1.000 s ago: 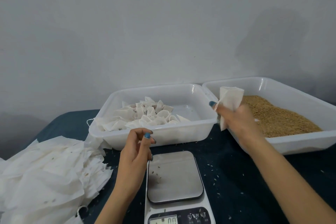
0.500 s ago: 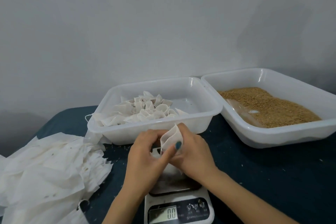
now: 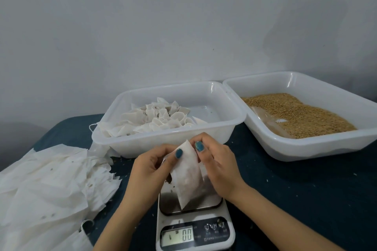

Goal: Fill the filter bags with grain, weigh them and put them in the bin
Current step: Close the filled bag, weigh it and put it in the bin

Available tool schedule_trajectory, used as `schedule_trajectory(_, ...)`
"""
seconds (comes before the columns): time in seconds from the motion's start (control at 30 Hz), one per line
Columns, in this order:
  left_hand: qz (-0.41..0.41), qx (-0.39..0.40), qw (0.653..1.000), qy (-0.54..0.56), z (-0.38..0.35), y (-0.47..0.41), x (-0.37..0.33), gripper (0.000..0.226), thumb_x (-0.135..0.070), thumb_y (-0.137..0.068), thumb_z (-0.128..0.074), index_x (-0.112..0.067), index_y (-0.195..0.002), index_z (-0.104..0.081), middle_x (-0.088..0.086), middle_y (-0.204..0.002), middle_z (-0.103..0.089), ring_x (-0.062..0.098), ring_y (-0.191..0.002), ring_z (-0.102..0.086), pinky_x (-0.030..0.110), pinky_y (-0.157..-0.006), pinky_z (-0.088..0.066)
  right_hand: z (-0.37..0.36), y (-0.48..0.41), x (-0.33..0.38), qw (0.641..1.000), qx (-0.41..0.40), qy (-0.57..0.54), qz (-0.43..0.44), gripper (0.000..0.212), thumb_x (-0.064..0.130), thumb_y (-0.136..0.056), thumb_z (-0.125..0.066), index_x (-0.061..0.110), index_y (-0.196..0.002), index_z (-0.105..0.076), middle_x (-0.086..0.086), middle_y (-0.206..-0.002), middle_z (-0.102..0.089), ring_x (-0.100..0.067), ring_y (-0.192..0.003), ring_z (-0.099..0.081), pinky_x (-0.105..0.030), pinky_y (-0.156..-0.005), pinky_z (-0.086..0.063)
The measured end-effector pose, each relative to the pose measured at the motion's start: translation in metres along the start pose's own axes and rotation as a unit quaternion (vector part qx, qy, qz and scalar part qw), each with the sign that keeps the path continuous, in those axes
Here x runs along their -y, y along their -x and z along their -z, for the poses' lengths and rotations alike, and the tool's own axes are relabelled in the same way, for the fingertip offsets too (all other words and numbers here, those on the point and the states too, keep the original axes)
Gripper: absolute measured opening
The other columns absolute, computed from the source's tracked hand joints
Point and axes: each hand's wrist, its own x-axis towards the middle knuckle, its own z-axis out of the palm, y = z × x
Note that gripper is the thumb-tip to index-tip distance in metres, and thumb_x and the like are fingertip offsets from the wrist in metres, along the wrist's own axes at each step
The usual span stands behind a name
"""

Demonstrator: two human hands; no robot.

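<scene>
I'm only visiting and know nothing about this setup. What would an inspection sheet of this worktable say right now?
Surface: table under a dark blue cloth.
Job's things: filter bag held over the scale, whose display reads 0.0; white bin holding bunched bags; grain tray partly filled with grain; pile of empty bags at the left.
Clutter: stray grains on the scale and the cloth.
Hands: left hand and right hand both pinch the filter bag's top.
Cables: nothing seen.
Surroundings: plain grey wall behind the table.
</scene>
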Motion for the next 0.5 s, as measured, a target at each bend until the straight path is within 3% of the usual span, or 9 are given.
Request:
schedule_trajectory(0.1, 0.022, 0.039, 0.997, -0.063, 0.004, -0.002, 0.006, 0.017, -0.044, -0.088, -0.058, -0.038, -0.09, -0.073, -0.005, -0.082, -0.073, 0.009, -0.072, -0.066, 0.028, -0.061, -0.054, 0.003, 0.0, -0.006, 0.999, -0.012, 0.019, -0.025, 0.06, 0.065, -0.091, -0.027, 0.016, -0.086, -0.061, 0.004, -0.069, -0.064, -0.017, -0.066, -0.062, -0.047, -0.063, -0.05)
schedule_trajectory(0.23, 0.016, 0.007, 0.986, -0.167, 0.01, -0.002, 0.011, 0.014, -0.052, -0.09, -0.059, -0.043, -0.088, -0.069, -0.02, -0.084, -0.071, 0.0, -0.076, -0.064, 0.02, -0.062, -0.048, 0.005, 0.0, -0.012, 0.997, -0.028, 0.053, -0.042, 0.049, 0.061, -0.091, -0.027, 0.026, -0.084, -0.06, 0.012, -0.067, -0.064, -0.011, -0.065, -0.062, -0.04, -0.064, -0.051)
schedule_trajectory(0.37, 0.012, -0.032, 0.974, -0.224, 0.014, -0.003, 0.013, 0.031, -0.068, -0.084, -0.044, -0.048, -0.099, -0.063, -0.032, -0.096, -0.066, -0.005, -0.088, -0.062, 0.021, -0.068, -0.047, 0.005, 0.001, -0.017, 0.995, -0.054, 0.074, -0.037, 0.043, 0.059, -0.092, -0.027, 0.031, -0.077, -0.056, 0.015, -0.061, -0.057, -0.008, -0.058, -0.057, -0.029, -0.057, -0.044)
schedule_trajectory(0.5, 0.016, -0.054, 0.971, -0.231, 0.016, -0.003, 0.016, 0.034, -0.069, -0.084, -0.04, -0.05, -0.101, -0.061, -0.032, -0.097, -0.066, -0.007, -0.093, -0.061, 0.02, -0.071, -0.046, 0.005, 0.0, -0.02, 0.994, -0.073, 0.076, -0.037, 0.041, 0.058, -0.092, -0.029, 0.032, -0.067, -0.047, 0.012, -0.053, -0.047, -0.01, -0.049, -0.043, -0.03, -0.052, -0.037)
